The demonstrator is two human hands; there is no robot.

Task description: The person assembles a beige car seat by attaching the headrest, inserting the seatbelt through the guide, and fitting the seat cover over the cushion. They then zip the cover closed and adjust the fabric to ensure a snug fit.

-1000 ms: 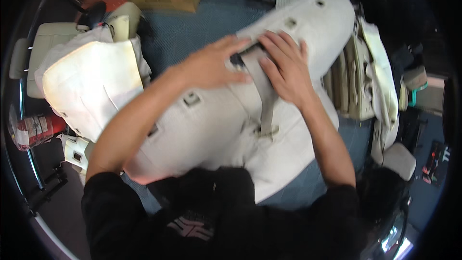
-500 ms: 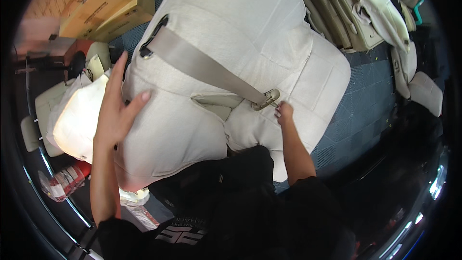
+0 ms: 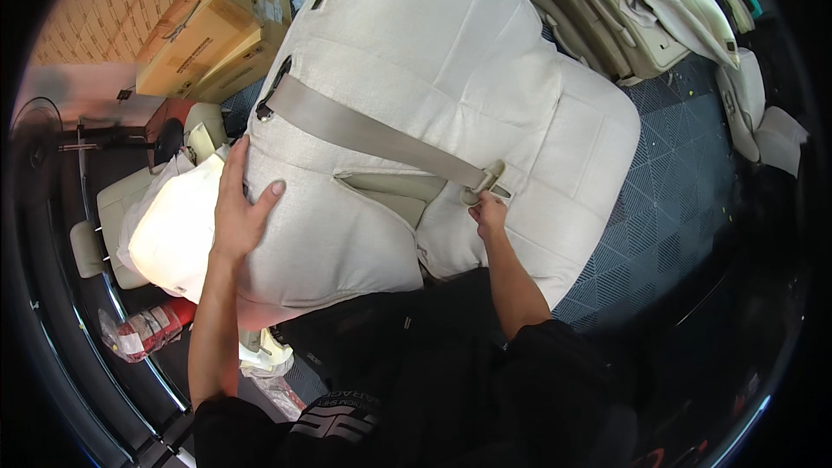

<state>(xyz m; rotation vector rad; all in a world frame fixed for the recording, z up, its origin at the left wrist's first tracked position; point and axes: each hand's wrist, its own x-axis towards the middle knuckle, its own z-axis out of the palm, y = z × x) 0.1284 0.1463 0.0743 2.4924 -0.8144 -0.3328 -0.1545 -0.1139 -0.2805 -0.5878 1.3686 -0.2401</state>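
A large car seat in an off-white fabric cover (image 3: 485,61) lies in front of me. A grey-beige seat belt (image 3: 373,139) runs across it from a dark slot at the left to a beige buckle tongue (image 3: 485,184) with a metal plate. My right hand (image 3: 490,212) pinches this belt tongue, its fingers closed at the metal end. My left hand (image 3: 240,218) rests against the left side of the cover, thumb and fingers spread apart, holding nothing. Between the hands, a gap in the cover shows a smooth beige surface (image 3: 394,193).
Cardboard boxes (image 3: 212,35) stand at the far left. Beige seat parts (image 3: 598,17) lie at the far right on grey patterned floor tiles (image 3: 667,173). Left of me are a pale foam piece (image 3: 173,221), a red plastic-wrapped bundle (image 3: 154,329) and dark rails (image 3: 95,373).
My left hand has come down onto the side of the seat cover. My right hand has shifted slightly left with the belt tongue. The whole view has turned a little.
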